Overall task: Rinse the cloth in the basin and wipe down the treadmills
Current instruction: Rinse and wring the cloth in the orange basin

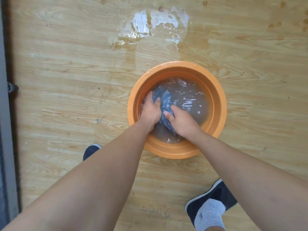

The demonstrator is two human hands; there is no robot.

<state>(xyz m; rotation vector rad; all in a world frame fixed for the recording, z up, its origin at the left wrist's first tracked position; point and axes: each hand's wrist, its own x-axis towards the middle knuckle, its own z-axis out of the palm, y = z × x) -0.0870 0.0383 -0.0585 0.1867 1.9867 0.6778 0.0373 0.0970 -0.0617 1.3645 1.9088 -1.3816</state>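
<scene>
1. An orange basin (173, 151) is sitting on a pale wood-grain floor (66, 80), right of centre in the head view, and it is holding cloudy, rippling water (191, 100).
2. A blue cloth (165, 100) is lying bunched up inside the basin, toward its left side, mostly under the water, with some folds breaking the surface.
3. The left hand (150, 110) is reaching into the basin from the near-left side and gripping the cloth, with its fingers curling over the upper-left part of the bundle.
4. The right hand (182, 121) is reaching in over the near rim and holding the lower-right part of the same cloth. Its thumb is pressing on top of the fabric, and the other fingers are wrapping round it below the water.
5. The two hands are sitting close together, with the cloth bunching between them.
6. A shiny puddle (150, 25) is spreading on the floor beyond the basin, well apart from its far rim.
7. A dark shoe (90, 151) is showing beside the left forearm, near the basin's near-left edge.
8. Another dark shoe (221, 192), with a white sock (210, 212) above it, is standing on the floor at the lower right.
9. A grey strip (6, 130) with a dark border is running down the left edge; what it belongs to cannot be told.
</scene>
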